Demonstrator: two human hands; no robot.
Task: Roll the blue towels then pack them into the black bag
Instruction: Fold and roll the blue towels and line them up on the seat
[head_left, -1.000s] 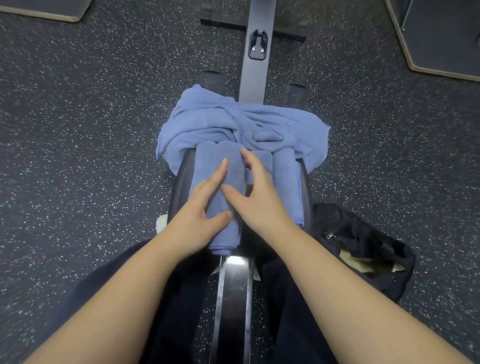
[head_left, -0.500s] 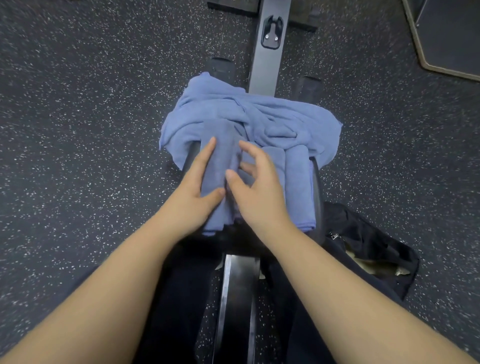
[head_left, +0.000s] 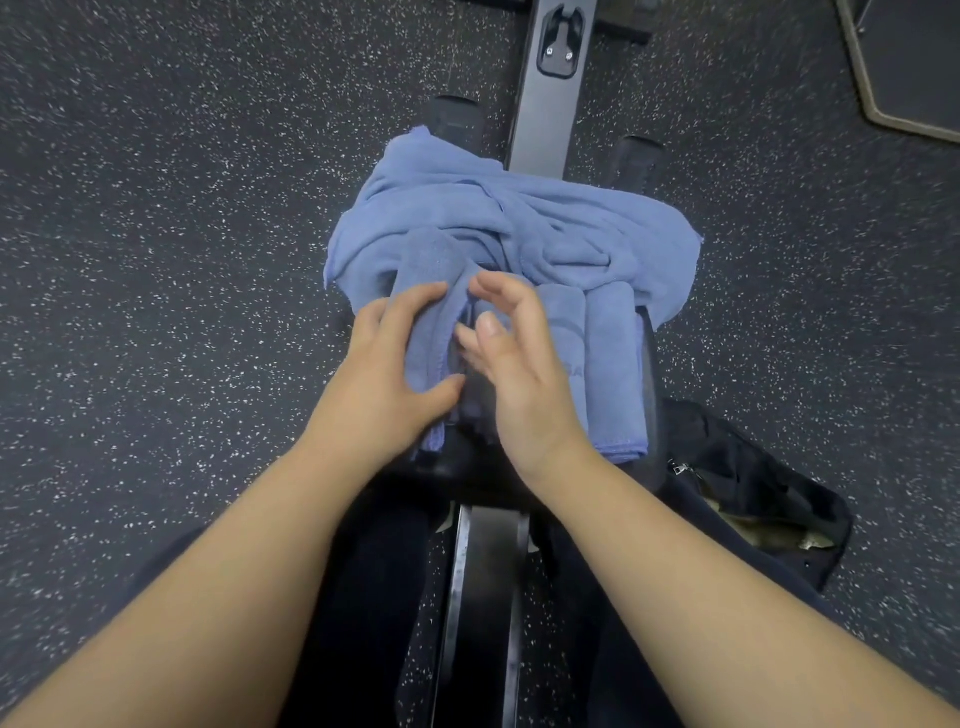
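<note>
The left hand (head_left: 387, 371) grips a half-rolled blue terry towel (head_left: 434, 312), its fingers (head_left: 415, 299) curled over the top of the cloth and its thumb pressed against the near side. Just right of those fingers, the right hand (head_left: 514, 364) hovers with its fingers (head_left: 493, 283) loosely curved, fingertips touching the same fold; whether it pinches the cloth is unclear. Beyond both sets of fingertips lies a crumpled heap of loose blue towels (head_left: 545, 223). Right of the right hand's fingers rest two rolled blue towels (head_left: 608, 364), side by side on a black padded bench seat (head_left: 649, 374). Nearer than the right wrist, an open black fabric bag (head_left: 753, 499) sits on the dark speckled rubber floor (head_left: 156, 260).
</note>
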